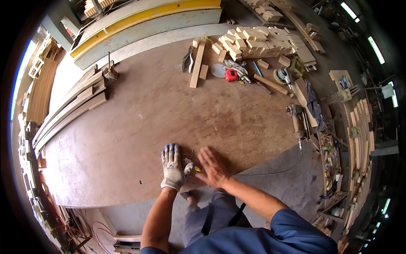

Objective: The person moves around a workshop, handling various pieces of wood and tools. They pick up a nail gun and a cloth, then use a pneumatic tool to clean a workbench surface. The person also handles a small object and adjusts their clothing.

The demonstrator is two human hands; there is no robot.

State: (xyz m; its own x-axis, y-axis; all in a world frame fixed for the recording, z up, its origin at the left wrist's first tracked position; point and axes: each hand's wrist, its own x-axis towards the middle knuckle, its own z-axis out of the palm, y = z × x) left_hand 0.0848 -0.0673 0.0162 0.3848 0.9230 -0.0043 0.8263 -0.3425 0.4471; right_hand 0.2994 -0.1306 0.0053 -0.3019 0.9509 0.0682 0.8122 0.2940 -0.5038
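My left hand (172, 166) wears a pale work glove with blue fingertips. It lies flat on the brown wooden tabletop (169, 114), close to the near edge, with its fingers stretched forward. Beside it, my bare right hand (214, 168) is spread on or just over the same surface, a little blurred. A small yellow thing (197, 169) shows between the two hands by the glove's thumb; its kind is too small to tell. Small scraps (187, 161) lie between the hands. Neither hand appears to hold anything.
Long planks (80, 99) lie at the left. Far back are pliers (187, 60), a wooden strip (198, 63), a red tape measure (231, 75) and stacked wood blocks (258, 44). A nail gun (297, 120) with a hose sits at the right edge, near a sander (282, 77).
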